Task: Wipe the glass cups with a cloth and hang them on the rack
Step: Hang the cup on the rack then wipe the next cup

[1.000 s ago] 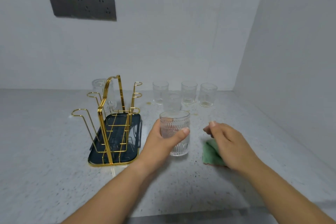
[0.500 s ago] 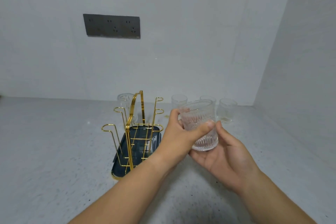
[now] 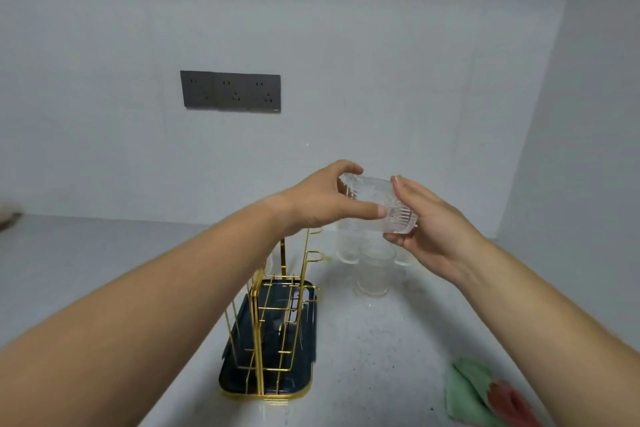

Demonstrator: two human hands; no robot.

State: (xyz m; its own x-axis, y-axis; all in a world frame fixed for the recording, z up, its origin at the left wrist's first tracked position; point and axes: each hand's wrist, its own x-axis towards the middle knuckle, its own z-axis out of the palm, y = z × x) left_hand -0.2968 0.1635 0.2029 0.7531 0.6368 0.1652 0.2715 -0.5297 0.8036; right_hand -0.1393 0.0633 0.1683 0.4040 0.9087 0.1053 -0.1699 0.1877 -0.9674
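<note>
Has lifted the ribbed clear glass cup off the pale grey speckled worktop since a second ago, and carried it higher again than half a second ago. Now holds it tipped on its side in the air over the worktop's far part, mouth to the left, ribbed base to the right. Grips it with the left hand, thumb across the near side, fingers curled over the top by the rim. Has taken the right hand off the green cloth, then from beneath the cup to its base end. Pinches the base there between thumb below and nearly straight fingers above.

Broad stretch of worktop left of the gold wire rack, partly behind the left forearm; a narrower open strip between rack and cloth. Rack upright in a dark blue gold-rimmed tray at mid-worktop, crossed above by the left forearm. Just right of its far end, a tight cluster of plain clear glass cups, upright, seen below the held cup. Cloth flat toward the near right corner, partly under the right forearm, with a blurred reddish patch.

Behind, a plain white back wall bearing a dark grey three-socket panel; a second white wall closing the right side.
</note>
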